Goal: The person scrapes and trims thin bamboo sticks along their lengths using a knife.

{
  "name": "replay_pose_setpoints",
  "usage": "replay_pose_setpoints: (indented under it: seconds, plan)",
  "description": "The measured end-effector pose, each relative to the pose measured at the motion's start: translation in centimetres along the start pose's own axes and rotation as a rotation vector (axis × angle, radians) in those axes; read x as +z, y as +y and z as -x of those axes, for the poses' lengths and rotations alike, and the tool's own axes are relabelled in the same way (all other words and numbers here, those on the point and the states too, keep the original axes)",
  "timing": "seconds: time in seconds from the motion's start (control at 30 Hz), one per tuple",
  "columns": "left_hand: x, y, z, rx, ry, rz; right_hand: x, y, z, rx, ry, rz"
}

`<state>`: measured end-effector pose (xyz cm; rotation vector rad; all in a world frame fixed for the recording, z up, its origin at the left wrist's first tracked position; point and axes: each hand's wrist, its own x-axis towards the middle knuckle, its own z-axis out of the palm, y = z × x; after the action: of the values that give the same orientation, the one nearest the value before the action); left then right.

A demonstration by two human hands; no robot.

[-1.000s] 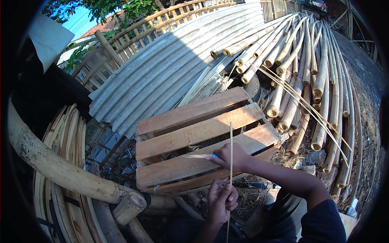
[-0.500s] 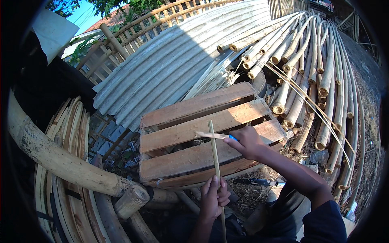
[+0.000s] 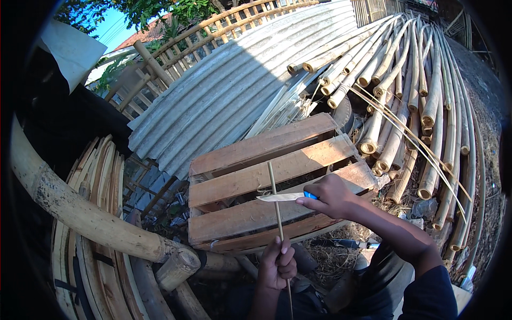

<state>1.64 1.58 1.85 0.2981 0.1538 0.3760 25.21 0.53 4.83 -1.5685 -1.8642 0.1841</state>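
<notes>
A thin bamboo strip [image 3: 278,217] stands nearly upright in front of me, its top end over the wooden pallet [image 3: 229,223]. Around its lower part my left hand [image 3: 277,265] is closed. My right hand [image 3: 329,196] grips a knife [image 3: 280,198] by its blue handle, thumb pressed along it. The pale blade lies across the strip, pointing left, and appears to touch it. A small curled shaving sits by the blade near the strip.
Bamboo poles [image 3: 384,128] are piled at the far right. Split bamboo slats [image 3: 101,234] lean at the left beside a thick bamboo rail [image 3: 90,213]. Corrugated sheets [image 3: 213,101] lie behind the pallet. A dark-handled tool [image 3: 344,243] rests on shavings near my legs.
The knife has moved slightly down along the strip, and its blade now shows flatter. The strip has turned so a narrower face shows. The whole view has shifted slightly.
</notes>
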Motion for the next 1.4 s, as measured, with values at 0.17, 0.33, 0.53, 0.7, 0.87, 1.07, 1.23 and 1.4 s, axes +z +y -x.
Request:
replay_pose_setpoints:
  seconds: [0.17, 0.33, 0.53, 0.7, 0.87, 1.07, 1.23, 1.4]
  plan:
    - [2.2, -1.0, -0.1, 0.168, 0.509, -0.539, 3.0, -2.5, 1.8, -0.303, -0.095, 0.060]
    - [2.5, -1.6, -0.6, 0.164, 0.470, -0.585, 2.0, -0.6, -0.4, 0.026, 0.017, 0.021]
    - [2.2, -1.1, -0.7, 0.140, 0.445, -0.552, -0.2, 4.6, -2.7, 0.284, 0.094, 0.404]
    - [1.3, -1.1, -0.9, 0.104, 0.398, -0.564, 0.3, 0.8, 0.0, 0.343, 0.165, -0.337]
    - [0.9, -2.4, -1.5, 0.063, 0.383, -0.681, 1.6, -2.2, 0.2, 0.272, 0.062, -0.575]
    - [-0.4, -2.8, -2.0, -0.322, 0.024, -0.564, -1.3, 1.3, -0.8, 0.416, 0.370, -1.242]
    - [1.0, -4.3, -2.3, -0.065, 0.395, -1.007, -1.7, 2.2, 0.8, 0.478, 0.100, -0.699]
    - [1.6, -4.0, -2.0, 0.127, 0.484, -1.085, 1.6, -1.1, 3.9, 0.090, -0.060, -0.020]
